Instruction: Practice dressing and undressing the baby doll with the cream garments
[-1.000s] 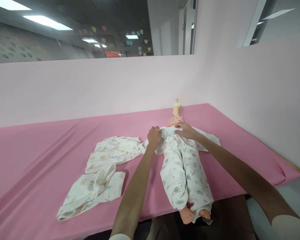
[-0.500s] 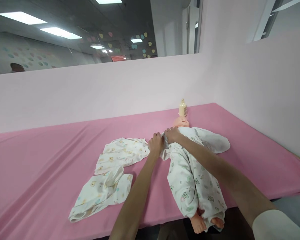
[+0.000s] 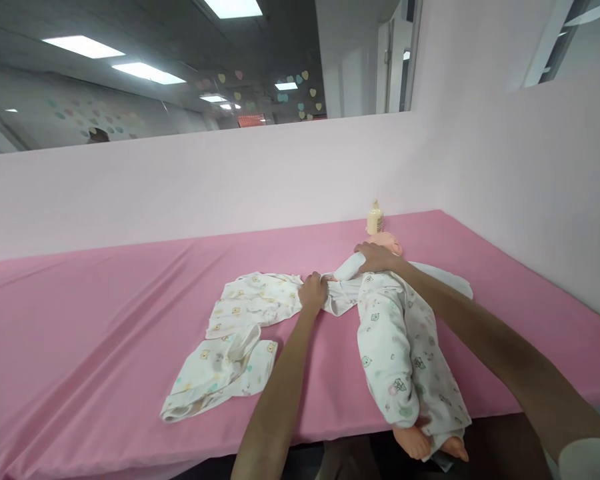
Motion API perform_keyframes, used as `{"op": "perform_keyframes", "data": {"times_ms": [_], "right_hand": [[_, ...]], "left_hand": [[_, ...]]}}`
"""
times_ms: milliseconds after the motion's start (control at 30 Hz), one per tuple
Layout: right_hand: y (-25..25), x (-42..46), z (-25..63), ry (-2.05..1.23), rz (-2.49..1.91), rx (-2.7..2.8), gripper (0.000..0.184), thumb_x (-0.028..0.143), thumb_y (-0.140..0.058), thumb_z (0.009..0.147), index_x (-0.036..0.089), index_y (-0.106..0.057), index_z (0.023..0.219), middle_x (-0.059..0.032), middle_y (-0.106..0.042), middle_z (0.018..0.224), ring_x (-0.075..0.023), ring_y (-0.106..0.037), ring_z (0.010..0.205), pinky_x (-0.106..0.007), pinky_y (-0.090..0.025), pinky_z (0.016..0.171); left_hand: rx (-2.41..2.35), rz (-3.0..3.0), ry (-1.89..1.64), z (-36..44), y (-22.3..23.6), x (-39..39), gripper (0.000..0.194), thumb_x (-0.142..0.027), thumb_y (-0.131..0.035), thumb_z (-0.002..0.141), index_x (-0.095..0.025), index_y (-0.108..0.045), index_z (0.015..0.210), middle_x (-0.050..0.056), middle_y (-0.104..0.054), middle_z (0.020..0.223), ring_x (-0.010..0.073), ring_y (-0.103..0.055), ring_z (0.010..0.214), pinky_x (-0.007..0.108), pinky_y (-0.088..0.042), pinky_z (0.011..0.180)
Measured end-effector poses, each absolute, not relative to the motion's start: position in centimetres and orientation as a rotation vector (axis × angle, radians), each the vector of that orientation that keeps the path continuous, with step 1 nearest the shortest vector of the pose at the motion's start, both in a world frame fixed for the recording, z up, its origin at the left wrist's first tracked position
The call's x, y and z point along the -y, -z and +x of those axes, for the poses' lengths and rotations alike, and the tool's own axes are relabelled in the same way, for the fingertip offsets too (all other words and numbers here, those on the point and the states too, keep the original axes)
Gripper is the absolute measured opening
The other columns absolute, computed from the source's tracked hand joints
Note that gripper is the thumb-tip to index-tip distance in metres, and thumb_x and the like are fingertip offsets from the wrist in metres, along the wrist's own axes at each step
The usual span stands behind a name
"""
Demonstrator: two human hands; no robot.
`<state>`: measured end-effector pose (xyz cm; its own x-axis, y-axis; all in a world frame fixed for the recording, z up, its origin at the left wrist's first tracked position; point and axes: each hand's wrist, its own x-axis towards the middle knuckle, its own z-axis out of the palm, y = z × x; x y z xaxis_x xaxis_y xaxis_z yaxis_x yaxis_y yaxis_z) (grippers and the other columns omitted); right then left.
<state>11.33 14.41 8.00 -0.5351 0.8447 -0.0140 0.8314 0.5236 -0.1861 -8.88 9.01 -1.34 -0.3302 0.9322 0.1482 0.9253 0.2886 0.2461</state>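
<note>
A baby doll (image 3: 389, 243) lies on its back, its feet over the table's front edge. It wears white printed trousers (image 3: 387, 340) and a white top (image 3: 349, 267). My left hand (image 3: 313, 291) is closed around the end of the top's outstretched sleeve (image 3: 341, 299), left of the doll's body. Whether the doll's hand is inside my grip is hidden. Just below the doll's head, my right hand (image 3: 375, 257) has its fingers curled on the top's cloth near the shoulder. A spread garment with a bear print (image 3: 255, 300) lies close to my left hand.
Nearer the front lies a folded printed garment (image 3: 217, 373). A cream pump bottle (image 3: 375, 219) stands behind the doll's head. Pink cloth (image 3: 105, 333) covers the table, which meets a white wall (image 3: 205, 187) at the back and right.
My right hand has moved from the sleeve, beside my left hand, up and right to the doll's shoulder. More of the sleeve shows between my hands. My left hand keeps its hold.
</note>
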Motion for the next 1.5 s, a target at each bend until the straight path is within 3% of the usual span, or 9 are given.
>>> {"op": "perform_keyframes", "data": {"times_ms": [167,333,467,567,700,867,1000,1233,1500], "right_hand": [[-8.3,-14.2,12.1,-0.246,-1.490,2.661,0.059,0.032,-0.062,0.074,0.022,-0.046,0.130,-0.0114,-0.052,0.130,-0.0290,-0.049,0.117,-0.037,-0.041,0.090],[-7.5,-13.8,10.4,0.097,-1.485,2.745,0.065,0.051,-0.064,0.076,0.018,-0.049,0.130,-0.0169,-0.052,0.127,-0.0363,-0.047,0.117,-0.047,-0.035,0.096],[-5.8,-12.7,6.9,0.439,-1.164,2.943,0.040,0.026,-0.057,0.085,0.016,-0.056,0.123,-0.0165,-0.055,0.125,-0.0320,-0.050,0.114,-0.043,-0.035,0.094],[-4.4,-11.8,4.1,0.558,-0.944,3.104,0.034,0.012,-0.048,0.087,0.015,-0.059,0.120,-0.0136,-0.060,0.122,-0.0271,-0.053,0.112,-0.040,-0.034,0.095],[-3.4,-11.7,2.4,0.578,-0.969,3.117,0.031,0.011,-0.046,0.089,0.012,-0.061,0.115,-0.0141,-0.063,0.118,-0.0250,-0.056,0.109,-0.037,-0.036,0.090],[-4.2,-12.4,3.9,0.602,-0.972,3.133,0.031,0.016,-0.045,0.092,0.018,-0.060,0.119,-0.0112,-0.064,0.116,-0.0249,-0.054,0.111,-0.036,-0.035,0.088],[-5.3,-12.2,5.3,0.643,-0.993,3.086,0.032,0.017,-0.038,0.095,0.015,-0.060,0.118,-0.0148,-0.062,0.117,-0.0274,-0.051,0.111,-0.039,-0.033,0.088],[-6.6,-12.0,6.2,0.635,-1.024,2.824,0.035,0.008,-0.036,0.091,0.012,-0.055,0.120,-0.0176,-0.059,0.113,-0.0293,-0.051,0.105,-0.039,-0.035,0.082],[-5.3,-11.5,4.7,0.501,-0.985,2.855,0.034,0.016,-0.035,0.095,0.019,-0.053,0.124,-0.0141,-0.057,0.121,-0.0273,-0.050,0.110,-0.040,-0.038,0.087]], "left_hand": [[-2.509,1.863,-0.426,-8.2,1.8,-9.0,0.030,-0.032,-0.031,0.096,-0.017,-0.054,0.107,0.013,-0.062,0.110,0.0277,-0.064,0.098,0.039,-0.046,0.078],[-2.519,1.880,-0.416,-8.0,2.0,-8.9,0.031,-0.029,-0.028,0.097,-0.015,-0.054,0.107,0.014,-0.063,0.107,0.0261,-0.064,0.096,0.036,-0.046,0.076],[-2.505,1.894,-0.410,-8.0,1.9,-8.8,0.031,-0.030,-0.028,0.097,-0.015,-0.053,0.107,0.014,-0.064,0.107,0.0264,-0.065,0.096,0.036,-0.046,0.076],[-2.491,1.911,-0.401,-8.1,1.8,-8.6,0.028,-0.028,-0.030,0.096,-0.016,-0.053,0.107,0.013,-0.064,0.107,0.0257,-0.065,0.095,0.036,-0.046,0.075],[-2.487,1.912,-0.404,-8.1,1.7,-8.4,0.027,-0.024,-0.030,0.095,-0.017,-0.054,0.106,0.012,-0.064,0.106,0.0248,-0.065,0.095,0.035,-0.046,0.074],[-2.486,1.881,-0.439,-8.1,1.6,-8.5,0.029,-0.030,-0.030,0.096,-0.017,-0.054,0.106,0.012,-0.064,0.108,0.0260,-0.065,0.097,0.036,-0.046,0.077],[-2.485,1.854,-0.445,-8.1,1.4,-8.7,0.030,-0.032,-0.028,0.097,-0.018,-0.053,0.107,0.011,-0.064,0.112,0.0262,-0.064,0.099,0.037,-0.046,0.078],[-2.475,1.856,-0.426,-8.3,1.2,-8.8,0.031,-0.033,-0.030,0.096,-0.018,-0.054,0.109,0.012,-0.064,0.113,0.0279,-0.064,0.100,0.039,-0.046,0.080],[-2.487,1.779,-0.422,-8.4,1.1,-9.1,0.035,-0.036,-0.034,0.093,-0.019,-0.058,0.112,0.014,-0.065,0.111,0.0291,-0.063,0.102,0.038,-0.045,0.082]]}}
